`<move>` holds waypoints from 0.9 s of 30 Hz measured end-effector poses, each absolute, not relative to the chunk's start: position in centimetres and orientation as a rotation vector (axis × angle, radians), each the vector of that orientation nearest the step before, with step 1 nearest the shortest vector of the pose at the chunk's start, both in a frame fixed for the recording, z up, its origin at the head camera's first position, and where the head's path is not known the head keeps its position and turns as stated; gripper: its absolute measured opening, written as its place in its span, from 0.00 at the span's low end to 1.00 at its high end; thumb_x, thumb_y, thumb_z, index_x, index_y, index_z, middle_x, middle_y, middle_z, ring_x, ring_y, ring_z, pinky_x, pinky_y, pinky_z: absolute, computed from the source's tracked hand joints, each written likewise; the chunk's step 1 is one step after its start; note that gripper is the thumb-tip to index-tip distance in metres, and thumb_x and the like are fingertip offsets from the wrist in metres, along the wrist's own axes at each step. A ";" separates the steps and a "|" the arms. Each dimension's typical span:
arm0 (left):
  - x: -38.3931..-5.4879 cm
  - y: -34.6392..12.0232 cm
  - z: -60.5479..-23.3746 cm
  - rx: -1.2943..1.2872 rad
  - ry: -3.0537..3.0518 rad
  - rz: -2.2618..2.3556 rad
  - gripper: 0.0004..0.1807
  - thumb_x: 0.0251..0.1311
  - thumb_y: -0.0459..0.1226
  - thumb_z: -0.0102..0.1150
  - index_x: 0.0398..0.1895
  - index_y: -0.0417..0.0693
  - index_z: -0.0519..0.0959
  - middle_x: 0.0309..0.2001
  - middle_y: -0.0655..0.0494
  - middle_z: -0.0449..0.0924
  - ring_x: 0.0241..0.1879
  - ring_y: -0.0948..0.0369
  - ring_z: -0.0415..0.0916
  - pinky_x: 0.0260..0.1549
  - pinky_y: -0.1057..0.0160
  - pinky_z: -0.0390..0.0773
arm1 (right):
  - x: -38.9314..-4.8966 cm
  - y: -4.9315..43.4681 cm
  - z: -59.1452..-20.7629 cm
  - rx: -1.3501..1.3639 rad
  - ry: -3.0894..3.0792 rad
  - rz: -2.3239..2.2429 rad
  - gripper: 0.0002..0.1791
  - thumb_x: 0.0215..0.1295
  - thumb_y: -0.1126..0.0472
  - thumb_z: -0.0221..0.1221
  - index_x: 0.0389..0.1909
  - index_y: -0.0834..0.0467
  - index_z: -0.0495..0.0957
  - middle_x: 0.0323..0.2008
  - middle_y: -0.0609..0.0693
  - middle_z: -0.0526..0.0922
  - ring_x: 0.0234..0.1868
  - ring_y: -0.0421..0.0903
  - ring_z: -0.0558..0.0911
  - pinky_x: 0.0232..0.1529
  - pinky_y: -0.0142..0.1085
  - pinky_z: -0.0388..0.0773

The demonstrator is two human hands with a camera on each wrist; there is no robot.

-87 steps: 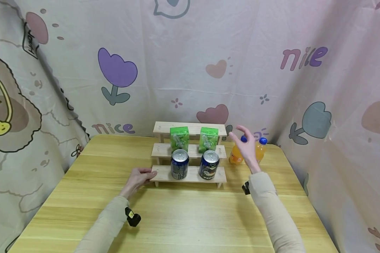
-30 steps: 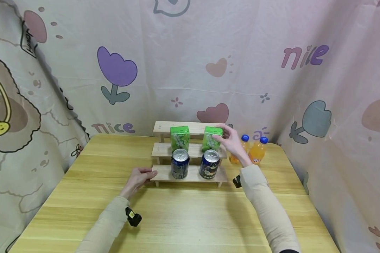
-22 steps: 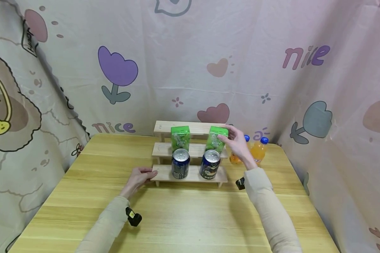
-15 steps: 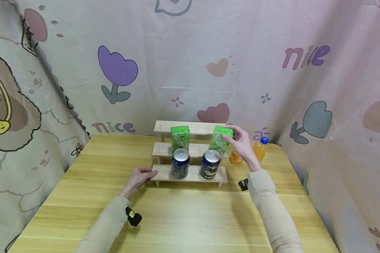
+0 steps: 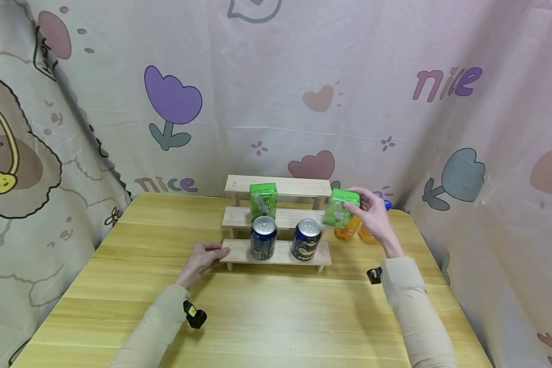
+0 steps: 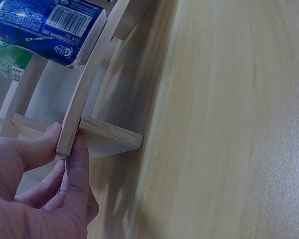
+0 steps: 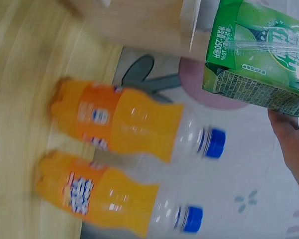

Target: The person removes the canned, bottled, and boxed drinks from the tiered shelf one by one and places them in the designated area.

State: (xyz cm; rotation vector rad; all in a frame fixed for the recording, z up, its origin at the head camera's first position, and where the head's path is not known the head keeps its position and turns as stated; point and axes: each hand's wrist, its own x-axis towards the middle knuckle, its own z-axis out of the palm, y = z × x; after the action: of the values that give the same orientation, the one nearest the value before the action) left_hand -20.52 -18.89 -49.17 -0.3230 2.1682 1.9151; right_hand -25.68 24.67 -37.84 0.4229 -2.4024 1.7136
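Observation:
A three-tier wooden shelf [image 5: 277, 219] stands on the table. My left hand [image 5: 203, 259] pinches the left end of its lowest board, thumb on top and fingers beneath, as the left wrist view shows. My right hand [image 5: 372, 217] grips a green juice carton [image 5: 341, 208], tilted in the air just off the right end of the middle board. Another green juice carton [image 5: 263, 200] stands on the middle board's left part. Two dark blue cans, a left can [image 5: 263, 240] and a right can [image 5: 306, 241], sit on the lowest board.
Two orange soda bottles with blue caps stand right of the shelf, a nearer-left bottle [image 7: 124, 119] and another bottle [image 7: 99, 191]. In the head view the carton and right hand partly cover them. A patterned curtain [image 5: 267, 102] hangs behind the table [image 5: 276, 317].
My right hand reached in, took hold of the right juice carton on the middle board, and carried it rightward off the board, tilting it. The left hand keeps its hold on the shelf.

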 end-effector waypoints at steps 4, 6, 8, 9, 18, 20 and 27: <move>-20.5 -18.9 -49.2 -0.322 2.162 1.919 0.27 0.67 0.33 0.67 0.61 0.21 0.73 0.40 0.52 0.85 0.34 0.68 0.80 0.36 0.71 0.84 | -25.2 26.2 -38.0 0.411 -2.423 1.695 0.25 0.70 0.68 0.63 0.65 0.72 0.70 0.46 0.30 0.79 0.49 0.27 0.80 0.53 0.19 0.78; -20.5 -19.0 -49.2 -0.319 2.158 1.927 0.27 0.66 0.33 0.67 0.61 0.21 0.73 0.39 0.53 0.85 0.34 0.67 0.80 0.36 0.70 0.85 | -25.0 27.0 -38.2 0.396 -2.434 1.700 0.25 0.71 0.68 0.62 0.65 0.72 0.69 0.46 0.30 0.79 0.49 0.27 0.80 0.52 0.19 0.78; -20.5 -19.0 -49.1 -0.311 2.157 1.930 0.27 0.67 0.33 0.67 0.61 0.20 0.73 0.40 0.52 0.86 0.34 0.67 0.80 0.36 0.70 0.84 | -24.8 27.7 -38.2 0.381 -2.450 1.695 0.25 0.71 0.68 0.62 0.65 0.71 0.70 0.46 0.29 0.80 0.49 0.28 0.80 0.51 0.19 0.79; -20.5 -19.0 -49.1 -0.309 2.157 1.931 0.27 0.67 0.33 0.67 0.61 0.20 0.72 0.40 0.52 0.86 0.34 0.67 0.80 0.36 0.70 0.84 | -24.8 28.0 -38.3 0.379 -2.455 1.690 0.24 0.71 0.68 0.62 0.64 0.71 0.70 0.46 0.29 0.80 0.49 0.28 0.80 0.51 0.20 0.79; -20.6 -18.9 -49.4 -0.336 2.161 1.925 0.26 0.66 0.32 0.67 0.61 0.21 0.73 0.39 0.52 0.85 0.33 0.67 0.81 0.36 0.72 0.84 | -24.2 30.5 -39.0 0.440 -2.456 1.637 0.23 0.70 0.69 0.63 0.63 0.71 0.72 0.53 0.33 0.79 0.50 0.25 0.79 0.51 0.17 0.77; -20.5 -18.9 -49.3 -0.336 2.155 1.930 0.27 0.66 0.32 0.67 0.61 0.21 0.73 0.39 0.52 0.85 0.33 0.67 0.81 0.35 0.72 0.84 | -24.0 31.1 -39.2 0.447 -2.465 1.644 0.23 0.70 0.70 0.63 0.63 0.72 0.71 0.52 0.29 0.78 0.50 0.25 0.79 0.51 0.17 0.77; -20.6 -18.9 -49.1 -0.332 2.139 1.950 0.25 0.66 0.32 0.67 0.59 0.21 0.74 0.37 0.54 0.85 0.32 0.67 0.80 0.34 0.72 0.84 | -23.5 32.9 -39.7 0.420 -2.553 1.613 0.24 0.72 0.67 0.63 0.64 0.71 0.70 0.48 0.26 0.78 0.49 0.24 0.79 0.51 0.17 0.77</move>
State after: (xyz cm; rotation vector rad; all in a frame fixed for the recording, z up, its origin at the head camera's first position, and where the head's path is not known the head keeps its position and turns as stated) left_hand -20.58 -18.86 -49.14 -0.3319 2.1388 1.9500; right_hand -23.47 32.88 -39.68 0.4204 -2.5528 1.6125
